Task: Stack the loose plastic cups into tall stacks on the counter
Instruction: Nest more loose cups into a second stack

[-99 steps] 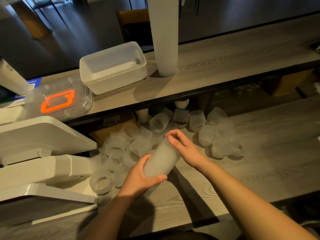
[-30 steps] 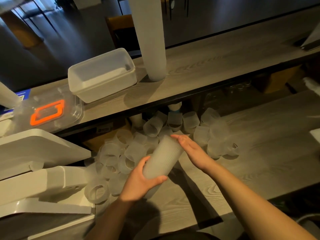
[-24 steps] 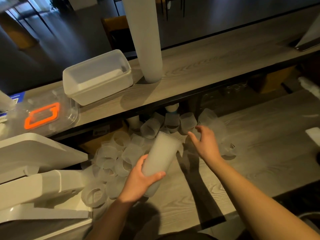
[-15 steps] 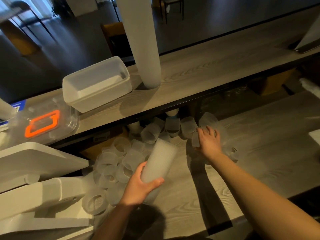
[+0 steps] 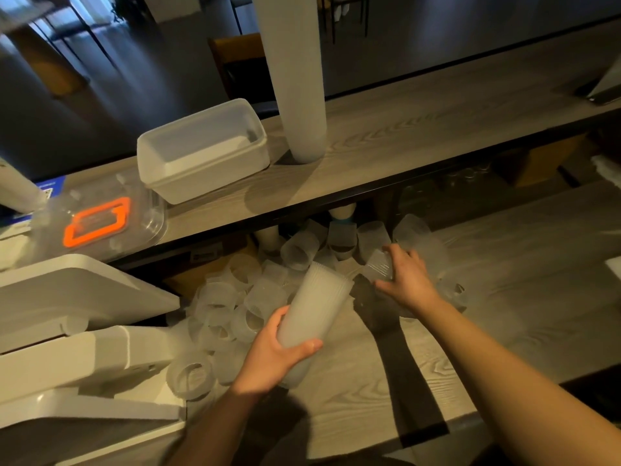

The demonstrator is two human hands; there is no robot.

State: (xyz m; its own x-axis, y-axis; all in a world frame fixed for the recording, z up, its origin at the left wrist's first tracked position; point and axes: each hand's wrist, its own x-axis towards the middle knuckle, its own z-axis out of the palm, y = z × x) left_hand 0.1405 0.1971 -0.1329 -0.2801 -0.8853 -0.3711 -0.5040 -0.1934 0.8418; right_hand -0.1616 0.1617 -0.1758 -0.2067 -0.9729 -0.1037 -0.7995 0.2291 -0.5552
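Left hand [image 5: 274,354]: curling thumb and fingers round the lower part of a short stack of nested frosted cups [image 5: 311,319], holding it tilted, its open end leaning up and to the right, above the worktop [image 5: 504,297]. Right hand [image 5: 405,275]: reaching forward with the arm stretched out, fingers closing round a single loose cup [image 5: 379,265] at the near edge of the heap; the grip is looking only partly settled. Loose cups [image 5: 235,304]: lying scattered, on their sides and at all angles, on the worktop beyond and to the left of both hands, some running under the upper shelf [image 5: 420,129]. Step in hand, as I am judging it: picking one more cup to add to the held stack. The next move is calling for lifting that cup clear of its neighbours, turning it to match the stack's taper, and sliding it in at the open end. Tall finished stack [image 5: 295,79]: standing upright on the upper shelf, just beside a white tub [image 5: 201,149]. Clear lidded box with an orange clip [image 5: 97,220]: sitting further left on that shelf. White machine housing [image 5: 67,331]: occupying the left edge.
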